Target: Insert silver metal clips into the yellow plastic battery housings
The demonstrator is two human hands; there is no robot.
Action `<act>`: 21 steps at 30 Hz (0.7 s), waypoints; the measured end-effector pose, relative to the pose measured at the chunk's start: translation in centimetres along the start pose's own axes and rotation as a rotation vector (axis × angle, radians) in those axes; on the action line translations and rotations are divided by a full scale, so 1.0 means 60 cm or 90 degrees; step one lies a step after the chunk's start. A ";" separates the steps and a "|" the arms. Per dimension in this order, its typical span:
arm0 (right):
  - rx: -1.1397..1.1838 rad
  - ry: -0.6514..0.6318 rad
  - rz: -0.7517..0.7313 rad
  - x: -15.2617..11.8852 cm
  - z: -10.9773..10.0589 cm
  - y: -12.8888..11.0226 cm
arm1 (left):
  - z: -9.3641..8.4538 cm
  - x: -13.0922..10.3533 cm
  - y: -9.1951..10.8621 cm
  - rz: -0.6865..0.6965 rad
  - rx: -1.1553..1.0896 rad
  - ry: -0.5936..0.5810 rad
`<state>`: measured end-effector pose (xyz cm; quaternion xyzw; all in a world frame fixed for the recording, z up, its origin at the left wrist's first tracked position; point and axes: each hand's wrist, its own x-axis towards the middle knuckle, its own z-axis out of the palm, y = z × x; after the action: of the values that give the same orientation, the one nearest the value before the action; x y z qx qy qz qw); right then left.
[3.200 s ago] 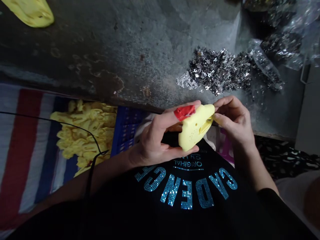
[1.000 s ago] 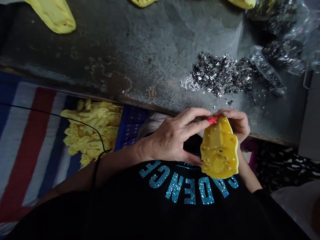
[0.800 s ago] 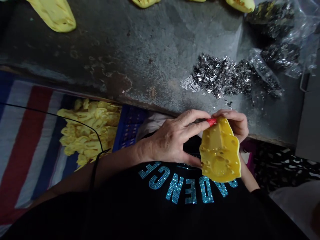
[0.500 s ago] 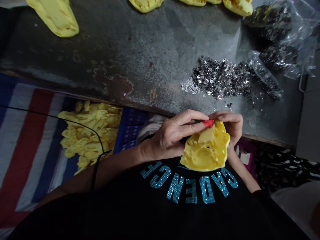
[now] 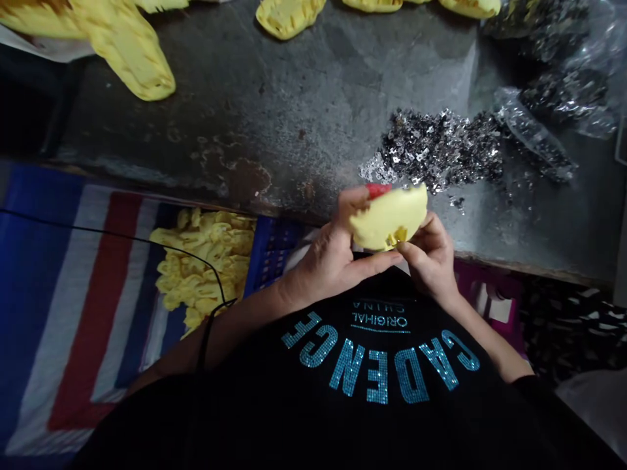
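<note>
Between my two hands, just in front of the table's near edge, is a yellow plastic piece (image 5: 389, 219), tilted so that its outer side shows. My left hand (image 5: 333, 258) grips its left end, fingers behind and thumb stretched along the lower edge. A small red item (image 5: 378, 190) shows at the fingers of that hand; whether it is held or worn I cannot tell. My right hand (image 5: 431, 258) pinches the piece's lower right edge, beside a small notch with a dark bit in it. Beyond the hands lies a heap of small shiny metal parts (image 5: 441, 153).
More yellow pieces (image 5: 289, 16) lie along the far side of the grey table (image 5: 220, 98). Clear bags with metal parts (image 5: 558, 85) are at the right. Below left, yellow pieces (image 5: 210, 254) fill a striped sack beside a blue crate (image 5: 274, 248). A black cord crosses my left arm.
The yellow piece has turned from its hollow inside to its outer face and moved up a little. My right hand has shifted from its far edge to its lower edge.
</note>
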<state>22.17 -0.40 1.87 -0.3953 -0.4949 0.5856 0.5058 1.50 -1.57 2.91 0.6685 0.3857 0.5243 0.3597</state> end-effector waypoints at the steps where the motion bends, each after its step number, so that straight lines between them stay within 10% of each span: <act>1: 0.032 -0.017 0.052 0.000 0.001 -0.002 | 0.000 0.000 -0.005 -0.018 -0.053 -0.009; 7: 0.043 -0.170 0.181 0.016 -0.022 -0.046 | -0.002 0.010 -0.012 -0.211 -0.327 0.029; 15: 0.039 -0.132 0.146 0.078 -0.038 -0.070 | -0.020 0.014 0.023 -0.353 -0.360 -0.079; 21: 0.202 0.001 0.244 0.059 0.006 -0.045 | -0.027 -0.028 -0.016 -0.058 -0.222 -0.026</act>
<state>21.73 3.01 4.71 -0.3983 -0.3124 0.7410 0.4413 -0.44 -2.50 1.68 0.5887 0.3110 0.5526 0.5014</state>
